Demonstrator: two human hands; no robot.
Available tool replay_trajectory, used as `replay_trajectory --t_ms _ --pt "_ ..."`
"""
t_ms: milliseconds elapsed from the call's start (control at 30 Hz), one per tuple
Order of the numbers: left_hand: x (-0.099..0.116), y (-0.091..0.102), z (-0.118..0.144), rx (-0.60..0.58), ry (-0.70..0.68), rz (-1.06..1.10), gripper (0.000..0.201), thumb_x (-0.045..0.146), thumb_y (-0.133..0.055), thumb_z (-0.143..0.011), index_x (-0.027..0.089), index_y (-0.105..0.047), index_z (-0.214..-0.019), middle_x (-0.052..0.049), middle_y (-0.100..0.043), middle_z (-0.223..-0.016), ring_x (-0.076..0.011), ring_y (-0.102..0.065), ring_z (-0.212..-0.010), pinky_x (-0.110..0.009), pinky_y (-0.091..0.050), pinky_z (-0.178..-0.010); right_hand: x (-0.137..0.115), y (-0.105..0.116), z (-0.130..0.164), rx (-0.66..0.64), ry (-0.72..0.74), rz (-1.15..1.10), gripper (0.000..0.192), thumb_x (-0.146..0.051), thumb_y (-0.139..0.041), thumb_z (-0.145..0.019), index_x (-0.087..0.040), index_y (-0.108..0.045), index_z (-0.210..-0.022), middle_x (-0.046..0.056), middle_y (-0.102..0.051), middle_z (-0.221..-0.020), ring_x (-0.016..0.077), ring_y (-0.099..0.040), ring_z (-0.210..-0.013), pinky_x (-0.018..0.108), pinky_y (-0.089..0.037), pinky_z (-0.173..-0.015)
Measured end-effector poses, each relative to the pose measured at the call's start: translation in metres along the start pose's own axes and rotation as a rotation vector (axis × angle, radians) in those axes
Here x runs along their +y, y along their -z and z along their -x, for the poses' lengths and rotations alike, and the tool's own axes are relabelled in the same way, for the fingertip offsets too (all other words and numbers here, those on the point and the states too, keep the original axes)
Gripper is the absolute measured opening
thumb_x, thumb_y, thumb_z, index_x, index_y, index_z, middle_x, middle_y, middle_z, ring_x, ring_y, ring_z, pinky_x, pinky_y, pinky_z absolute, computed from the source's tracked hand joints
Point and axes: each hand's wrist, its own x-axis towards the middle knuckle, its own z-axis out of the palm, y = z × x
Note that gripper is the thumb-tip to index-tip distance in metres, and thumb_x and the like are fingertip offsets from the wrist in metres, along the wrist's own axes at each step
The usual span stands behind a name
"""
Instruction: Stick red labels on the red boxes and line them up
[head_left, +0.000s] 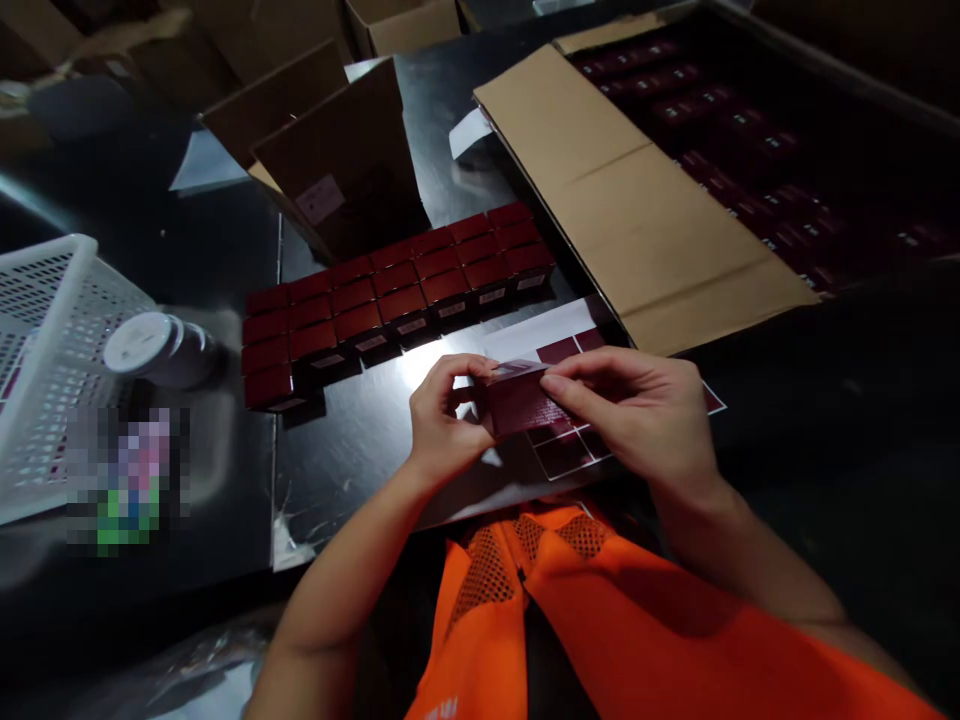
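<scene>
My left hand [450, 415] is closed round the left end of a small dark red box [517, 405], thumb below and fingers above. Fine pale print shows on the box's near face, and its upper edge looks glossy. At the right end, my right hand [637, 405] pinches the edge of what looks like a dark red label against the box, between thumb and fingertips. Exactly where label and box part is hard to see. Below both hands lies a white-edged sheet of dark red rectangular stickers [566, 455], partly covered by them.
Rows of dark red boxes [397, 295] stand beyond my hands. An open carton [352, 170] rises behind them. To the right, a large carton [585, 190] holds many dark red boxes. A white basket [45, 400] and a lidded white jar [161, 348] are at left.
</scene>
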Motion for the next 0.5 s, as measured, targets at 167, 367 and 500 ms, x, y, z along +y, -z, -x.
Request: replay_trajectory --t_ms 167,367,500 --pt "0.0003 -0.0004 -0.0002 0.007 -0.012 -0.004 0.048 0.015 -0.088 -0.058 0.023 -0.061 -0.097 -0.002 -0.066 -0.1 -0.0161 -0.065 -0.094 -0.026 -0.057 -0.076 -0.0013 -0.001 0.0004 0.015 -0.012 0.004 0.007 -0.029 -0.082 -0.079 -0.023 -0.078 -0.079 0.0 -0.073 -0.072 0.0161 -0.066 -0.059 0.026 -0.053 -0.055" --pt "0.0006 -0.0005 0.0002 0.012 -0.015 -0.012 0.047 0.017 -0.089 -0.059 0.022 -0.061 -0.097 -0.002 -0.066 -0.1 -0.0171 -0.065 -0.095 -0.027 -0.058 -0.075 -0.0009 -0.0006 0.0003 0.011 -0.013 -0.003 0.007 -0.029 -0.082 -0.08 -0.024 -0.078 -0.079 -0.001 -0.073 -0.071 0.0154 -0.066 -0.059 0.024 -0.053 -0.055" --pt "0.0001 0.0002 0.0 0.009 -0.035 -0.047 0.046 0.02 -0.089 -0.06 0.022 -0.061 -0.096 -0.002 -0.066 -0.1 -0.0172 -0.066 -0.094 -0.027 -0.058 -0.074 -0.0005 -0.0014 0.0018 0.012 0.009 0.03 0.009 -0.03 -0.081 -0.08 -0.021 -0.078 -0.081 0.0 -0.073 -0.073 0.0149 -0.065 -0.057 0.025 -0.051 -0.053"
